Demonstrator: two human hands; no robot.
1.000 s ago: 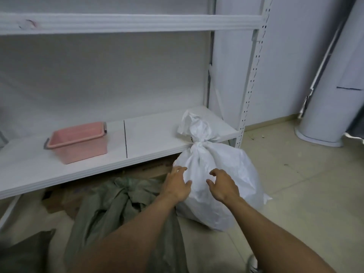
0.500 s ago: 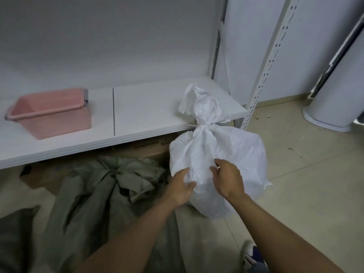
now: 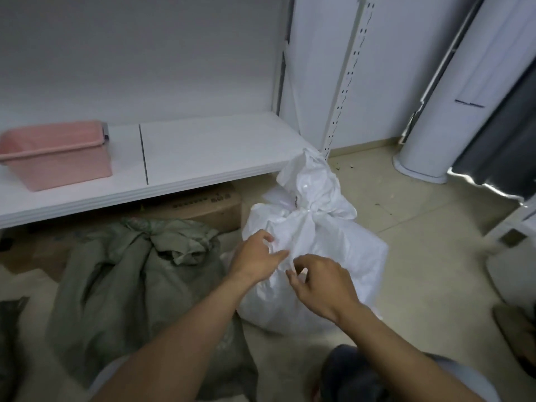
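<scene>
Left hand (image 3: 255,261) and right hand (image 3: 322,285) side by side, I pinched the sack (image 3: 336,245) with both, below its knot.

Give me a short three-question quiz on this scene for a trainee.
1. True or false: the pink basket stands on the white shelf.
2. Which thing do the left hand and right hand both pinch? A. pink basket B. white sack C. white shelf
3. Fill in: on the floor, left of the white sack, lies a crumpled ____ sack.
Key: 1. true. 2. B. 3. green, as the green sack shows.
</scene>
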